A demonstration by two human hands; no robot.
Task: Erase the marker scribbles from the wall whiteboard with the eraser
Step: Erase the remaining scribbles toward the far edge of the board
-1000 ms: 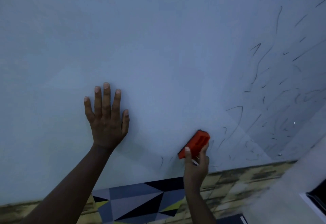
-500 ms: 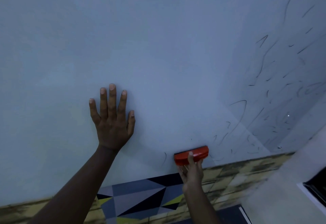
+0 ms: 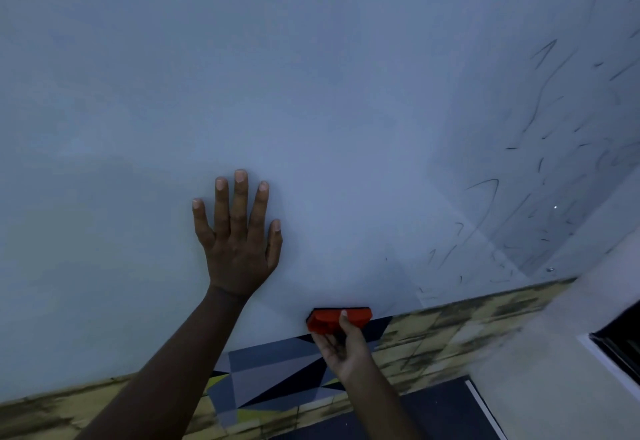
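The eraser (image 3: 339, 319) had been swept down from the lower scribbles to the bottom edge of the whiteboard (image 3: 311, 93), pinched level by the fingers (image 3: 343, 315) of the right hand (image 3: 341, 346). The left hand (image 3: 239, 238) stayed flat, fingers spread wide. The scribbles (image 3: 540, 169) at right remained; the small marks beside the eraser were gone.

The eraser (image 3: 337, 318) was orange-red. The whiteboard (image 3: 311, 93) was pale grey-blue with dark scribbles (image 3: 540, 100). The floor (image 3: 277, 377) showed grey, black and yellow triangles.

eraser (image 3: 338, 319) partly behind right hand (image 3: 343, 349)
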